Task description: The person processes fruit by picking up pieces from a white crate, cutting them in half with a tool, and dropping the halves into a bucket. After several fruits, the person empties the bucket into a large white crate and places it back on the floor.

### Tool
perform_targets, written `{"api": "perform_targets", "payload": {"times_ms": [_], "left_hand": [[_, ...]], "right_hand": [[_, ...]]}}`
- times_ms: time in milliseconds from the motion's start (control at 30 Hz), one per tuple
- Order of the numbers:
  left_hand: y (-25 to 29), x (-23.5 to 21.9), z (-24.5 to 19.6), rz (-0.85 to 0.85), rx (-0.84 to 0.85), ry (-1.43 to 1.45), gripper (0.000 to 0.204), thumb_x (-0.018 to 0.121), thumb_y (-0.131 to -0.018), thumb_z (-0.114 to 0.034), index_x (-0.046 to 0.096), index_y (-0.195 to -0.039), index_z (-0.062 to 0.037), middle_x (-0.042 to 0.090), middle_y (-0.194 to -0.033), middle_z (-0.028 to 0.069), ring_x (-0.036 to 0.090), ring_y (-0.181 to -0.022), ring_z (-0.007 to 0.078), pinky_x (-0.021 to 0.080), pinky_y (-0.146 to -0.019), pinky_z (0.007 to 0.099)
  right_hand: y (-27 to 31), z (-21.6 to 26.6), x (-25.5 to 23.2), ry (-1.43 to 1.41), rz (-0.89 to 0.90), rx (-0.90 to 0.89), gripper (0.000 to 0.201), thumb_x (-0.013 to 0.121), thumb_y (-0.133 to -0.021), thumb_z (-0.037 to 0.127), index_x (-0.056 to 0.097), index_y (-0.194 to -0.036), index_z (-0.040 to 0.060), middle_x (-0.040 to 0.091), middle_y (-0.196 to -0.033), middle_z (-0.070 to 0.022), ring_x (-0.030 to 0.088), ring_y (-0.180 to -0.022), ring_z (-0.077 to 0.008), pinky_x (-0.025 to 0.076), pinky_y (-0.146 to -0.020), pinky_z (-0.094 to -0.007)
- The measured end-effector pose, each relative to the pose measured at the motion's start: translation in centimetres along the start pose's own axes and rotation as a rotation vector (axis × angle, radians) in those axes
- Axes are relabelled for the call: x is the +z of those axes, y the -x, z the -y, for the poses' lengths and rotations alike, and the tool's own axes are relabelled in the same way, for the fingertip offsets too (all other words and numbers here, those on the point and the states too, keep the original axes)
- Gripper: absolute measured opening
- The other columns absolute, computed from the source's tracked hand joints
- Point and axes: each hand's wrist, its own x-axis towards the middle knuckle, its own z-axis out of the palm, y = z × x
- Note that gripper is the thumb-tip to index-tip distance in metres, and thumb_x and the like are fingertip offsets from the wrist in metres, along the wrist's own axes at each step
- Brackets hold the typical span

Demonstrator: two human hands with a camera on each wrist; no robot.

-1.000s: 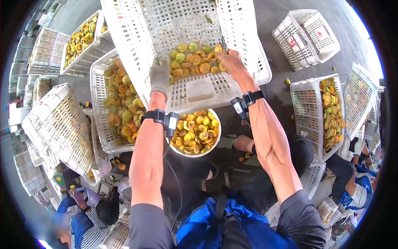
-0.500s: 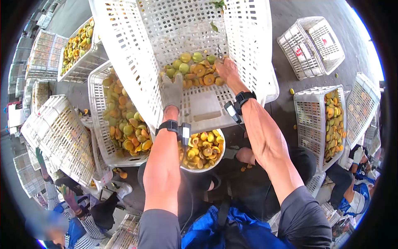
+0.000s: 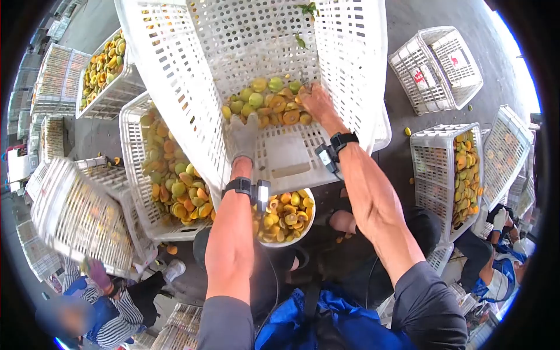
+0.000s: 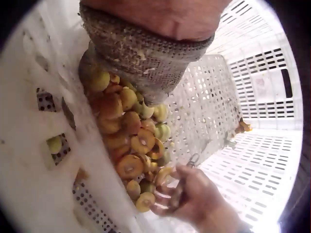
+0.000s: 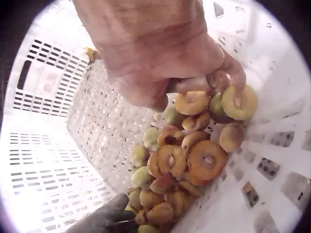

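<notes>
Okay, just inside the left wall of the white crate (image 3: pixel 289 151), I see the gloved left hand (image 3: pixel 243 137), fingers loosely extended, touching the fruit heap (image 3: pixel 274 104); perforated base stretches beyond; near the right wall, the right hand (image 3: pixel 318 103) grips a metal tool (image 4: pixel 191 163).

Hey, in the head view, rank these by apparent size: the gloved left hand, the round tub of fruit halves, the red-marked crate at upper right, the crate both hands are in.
1. Crate both hands are in
2. Red-marked crate
3. Round tub
4. Gloved left hand
</notes>
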Motion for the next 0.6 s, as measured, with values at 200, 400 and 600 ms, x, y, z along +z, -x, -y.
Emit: {"api": "perform_targets", "payload": {"times_ms": [200,400,600], "left_hand": [[0.5,0.1,0.1,-0.003,-0.047,0.021,0.061,0.062,-0.092,-0.048,0.065,-0.115,0.0082,0.069,-0.114,0.0318,0.065,-0.111,0.0429,0.049,-0.098,0.0484],[0.1,0.9,-0.4,-0.081,-0.025,0.103,0.066,0.063,-0.093,-0.051,0.067,-0.116,0.0113,0.068,-0.114,0.0338,0.063,-0.112,0.0454,0.048,-0.098,0.0479],[-0.5,0.7,0.9,0.020,-0.042,0.108,0.066,0.062,-0.093,-0.050,0.065,-0.120,0.0095,0.066,-0.119,0.0330,0.061,-0.116,0.0455,0.047,-0.100,0.0477]], "right_hand": [[0.1,-1.8,1.5,-0.019,-0.056,-0.049,0.057,0.057,-0.096,0.042,0.061,-0.128,-0.0056,0.064,-0.125,-0.0329,0.061,-0.120,-0.0458,0.047,-0.101,-0.0493],[0.1,-1.3,-0.2,-0.013,0.303,-0.084,0.055,0.055,-0.100,0.023,0.045,-0.151,0.0058,0.050,-0.146,-0.0291,0.047,-0.138,-0.0389,0.037,-0.116,-0.0431],[-2.5,-6.0,3.0,0.042,0.457,-0.265,0.069,0.050,-0.096,-0.006,0.037,-0.159,0.0207,0.046,-0.155,-0.0126,0.045,-0.137,-0.0399,0.035,-0.119,-0.0431]]}}
